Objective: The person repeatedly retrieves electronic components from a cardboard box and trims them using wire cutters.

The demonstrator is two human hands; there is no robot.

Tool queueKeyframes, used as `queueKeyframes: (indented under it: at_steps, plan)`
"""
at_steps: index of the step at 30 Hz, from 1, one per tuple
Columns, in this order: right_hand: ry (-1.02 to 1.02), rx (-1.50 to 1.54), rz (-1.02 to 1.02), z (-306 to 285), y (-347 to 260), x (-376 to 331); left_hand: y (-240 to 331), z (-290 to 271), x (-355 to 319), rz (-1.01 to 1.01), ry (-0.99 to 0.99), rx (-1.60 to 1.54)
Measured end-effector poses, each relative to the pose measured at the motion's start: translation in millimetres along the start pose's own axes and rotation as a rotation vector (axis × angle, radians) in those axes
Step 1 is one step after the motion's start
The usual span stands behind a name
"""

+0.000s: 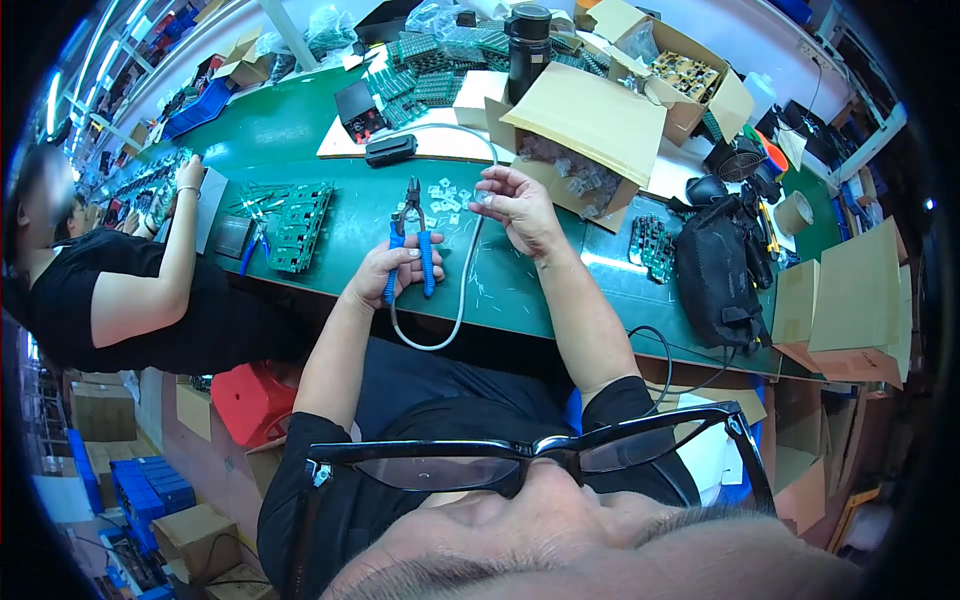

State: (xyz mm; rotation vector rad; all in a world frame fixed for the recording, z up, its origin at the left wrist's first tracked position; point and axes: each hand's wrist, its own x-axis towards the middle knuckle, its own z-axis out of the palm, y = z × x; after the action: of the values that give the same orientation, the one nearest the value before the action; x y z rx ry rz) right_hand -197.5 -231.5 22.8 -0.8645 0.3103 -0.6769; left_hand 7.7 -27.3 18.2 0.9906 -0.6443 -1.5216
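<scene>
My left hand (388, 268) is wrapped round blue-handled cutting pliers (412, 215), whose handles are spread and jaws point away from me. A grey cable (468, 280) loops from the lower end of the handles up past my right hand. My right hand (520, 208) is raised to the right of the pliers, its thumb and fingers pinched on a small clear plastic piece (482, 197), partly hidden by the fingertips. Several small whitish plastic pieces (446, 193) lie on the green bench between the hands, with thin clear offcuts (482, 290) scattered nearer me.
An open cardboard box (590, 120) of clear plastic parts stands beyond my right hand. Green circuit boards (300, 228) lie at left, more (652, 248) at right beside a black bag (715, 275). A black flask (528, 50) stands behind. A co-worker (150, 270) sits at left.
</scene>
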Motion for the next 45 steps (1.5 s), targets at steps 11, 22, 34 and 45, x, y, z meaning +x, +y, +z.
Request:
queueKeyframes:
  at_steps: [11, 22, 34, 45]
  plan:
    - [-0.015, -0.076, -0.051, 3, -1, -1, 11, 23, 1, -0.072, 0.136, 0.286]
    - [0.003, -0.017, -0.008, 0, 0, 0, 41, 72, -2, -0.056, 0.249, 1.262]
    - [0.0, -0.011, -0.035, 5, -1, -2, 38, 80, -8, 0.026, 0.274, 1.284]
    - [0.001, 0.03, -0.023, 3, 2, -1, 33, 79, -6, 0.079, 0.28, 1.347]
